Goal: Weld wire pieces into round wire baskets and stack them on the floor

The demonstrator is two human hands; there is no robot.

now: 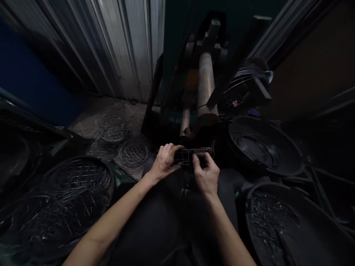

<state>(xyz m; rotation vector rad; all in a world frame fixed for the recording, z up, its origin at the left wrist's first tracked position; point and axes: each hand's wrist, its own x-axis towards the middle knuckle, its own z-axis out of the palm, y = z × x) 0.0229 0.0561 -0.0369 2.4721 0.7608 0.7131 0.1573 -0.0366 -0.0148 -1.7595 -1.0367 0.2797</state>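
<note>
Both of my hands hold a small round wire basket (197, 152) edge-on, just below a machine's metal cylinder (206, 87). My left hand (164, 162) wraps its fingers over the basket's left rim. My right hand (205, 174) pinches the rim near its middle with thumb and fingers. The basket sits level between them, over my dark lap.
Several finished wire baskets (133, 152) lie on the floor at the left. A dark tub (74, 192) at the lower left holds wire pieces. Two black tubs, one with rings (263, 149) and one with short wires (277, 221), stand on the right. Corrugated sheet metal (119, 48) forms the wall behind.
</note>
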